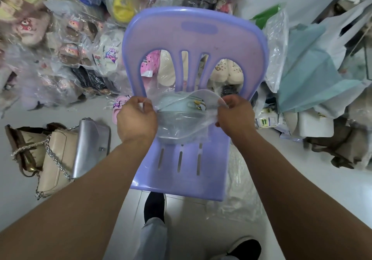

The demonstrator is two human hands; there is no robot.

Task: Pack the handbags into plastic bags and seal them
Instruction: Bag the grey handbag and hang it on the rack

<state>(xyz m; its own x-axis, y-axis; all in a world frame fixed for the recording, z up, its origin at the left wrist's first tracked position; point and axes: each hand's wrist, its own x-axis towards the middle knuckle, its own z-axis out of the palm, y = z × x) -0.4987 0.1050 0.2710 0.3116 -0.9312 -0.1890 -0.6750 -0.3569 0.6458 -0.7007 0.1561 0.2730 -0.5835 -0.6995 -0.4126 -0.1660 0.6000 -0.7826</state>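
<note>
Handbag [175, 108], pale blue, inside clear plastic bag [182, 132], left hand [136, 116] and right hand [235, 115] pinching its mouth

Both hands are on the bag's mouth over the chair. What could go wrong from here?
1. The left hand and right hand pull the thin plastic bag taut at its mouth; it might tear there.
2. The handbag sits high, its metal fitting near the opening, so the flap could catch on it and seal crooked or wrinkled.

purple chair [193, 38] | bagged slippers [70, 48] piled behind | teal bag [306, 68] right
</note>
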